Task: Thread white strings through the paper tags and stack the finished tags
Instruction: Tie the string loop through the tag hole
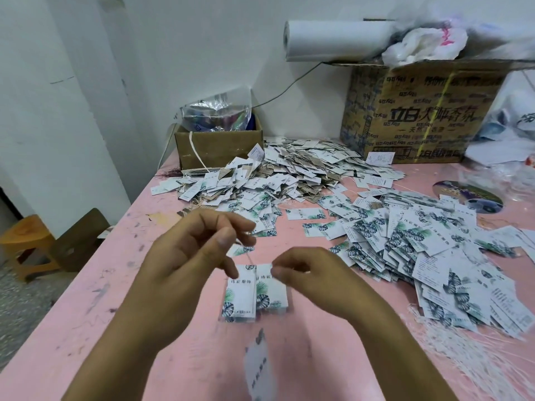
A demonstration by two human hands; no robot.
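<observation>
Pinching head view, one entry. Left hand [185,250]: thumb and forefinger pinch a thin white string [248,257], the other fingers loosely curled. It is well in front of the large carton [411,117] and to the carton's left. The string runs down from the pinch to the top edge of two tags [240,296], side by side, leaf print facing up.

Right hand [307,273]: fingertips grip the top of the right tag of the pair, just beside the left hand and on the carton's side of it.

One loose heap of tags [419,250] lies in front of the carton. A second, flatter heap [289,169] starts at the carton's left foot. A bundle of white strings [463,351] lies furthest in front of the carton, at the near right of the pink table [86,299]. A small open box [217,146] stands left of the carton, against the wall. A blurred tag [257,360] shows nearer the camera than the hands; I cannot tell whether it lies flat.
</observation>
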